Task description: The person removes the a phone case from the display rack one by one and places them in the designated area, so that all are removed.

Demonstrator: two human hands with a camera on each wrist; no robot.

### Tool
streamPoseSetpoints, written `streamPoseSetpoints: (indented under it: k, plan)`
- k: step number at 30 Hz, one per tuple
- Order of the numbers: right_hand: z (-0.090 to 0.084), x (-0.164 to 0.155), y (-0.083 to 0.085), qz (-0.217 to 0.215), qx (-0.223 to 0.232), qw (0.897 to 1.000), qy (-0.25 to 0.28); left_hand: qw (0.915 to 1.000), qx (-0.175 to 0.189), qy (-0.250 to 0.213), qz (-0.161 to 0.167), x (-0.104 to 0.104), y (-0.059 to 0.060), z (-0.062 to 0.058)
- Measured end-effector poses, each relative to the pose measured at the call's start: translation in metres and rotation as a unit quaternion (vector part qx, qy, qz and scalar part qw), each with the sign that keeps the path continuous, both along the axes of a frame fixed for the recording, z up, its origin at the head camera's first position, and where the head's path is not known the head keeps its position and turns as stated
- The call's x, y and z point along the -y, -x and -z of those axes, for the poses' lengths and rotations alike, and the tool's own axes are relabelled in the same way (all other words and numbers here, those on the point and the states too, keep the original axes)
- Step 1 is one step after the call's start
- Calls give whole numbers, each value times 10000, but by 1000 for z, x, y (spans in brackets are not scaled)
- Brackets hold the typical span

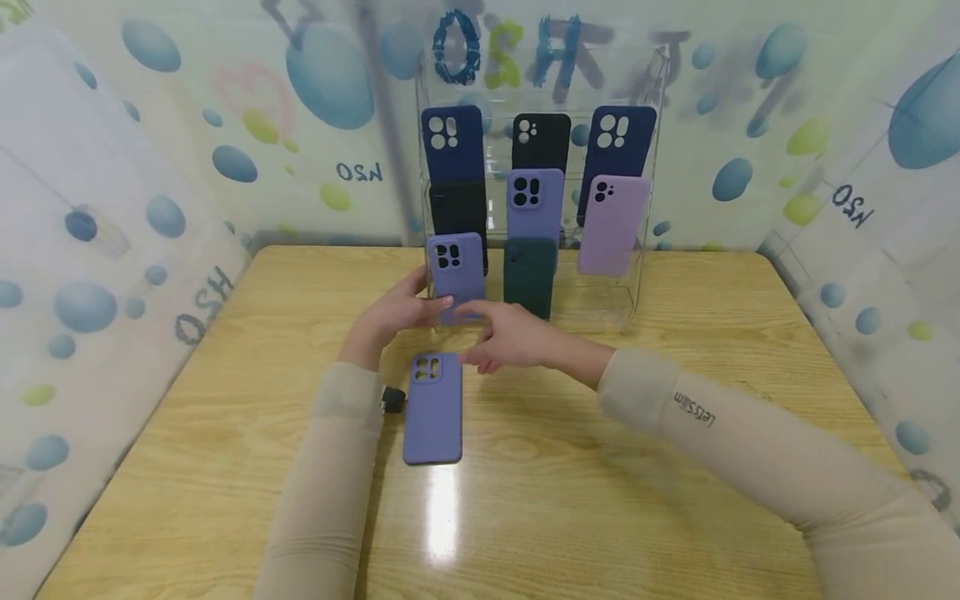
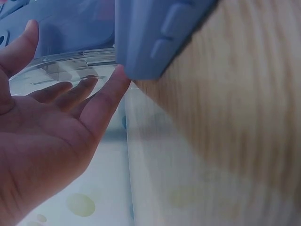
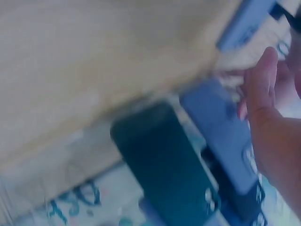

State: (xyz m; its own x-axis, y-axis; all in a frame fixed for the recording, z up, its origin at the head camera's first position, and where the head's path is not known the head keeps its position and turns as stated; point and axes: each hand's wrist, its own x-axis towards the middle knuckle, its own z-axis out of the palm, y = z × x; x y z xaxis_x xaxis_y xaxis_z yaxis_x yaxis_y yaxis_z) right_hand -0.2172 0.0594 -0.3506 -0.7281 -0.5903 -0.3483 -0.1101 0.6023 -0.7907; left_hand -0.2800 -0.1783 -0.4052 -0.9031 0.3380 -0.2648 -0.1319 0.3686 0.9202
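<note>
A periwinkle phone case (image 1: 462, 287) leans on the bottom left of a clear display rack (image 1: 592, 304). My left hand (image 1: 397, 312) is at its left edge, thumb in front and fingers reaching behind; in the left wrist view those fingers look extended and relaxed. My right hand (image 1: 517, 335) reaches in from the right, index finger stretched to the lower front of that case, other fingers loosely bent with nothing in them. A second periwinkle case (image 1: 432, 421) lies on the table just below both hands. The right wrist view is blurred.
Beside the leaning case stands a dark green case (image 1: 529, 279). Higher tiers hold several more, among them a black case (image 1: 542, 142), a lilac case (image 1: 615, 225) and a navy case (image 1: 454, 146). The wooden table (image 1: 675, 500) meets patterned walls at its back and sides.
</note>
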Motion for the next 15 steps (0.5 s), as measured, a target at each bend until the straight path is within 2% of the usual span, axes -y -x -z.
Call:
streamPoseSetpoints:
  k: [9, 15]
  plan:
    - [-54, -40, 20, 926, -651, 9929, 368, 10000, 48, 28, -23, 0, 0, 0]
    - [-75, -67, 34, 1489, -1136, 9813, 449, 9999, 106, 36, -40, 0, 0, -1]
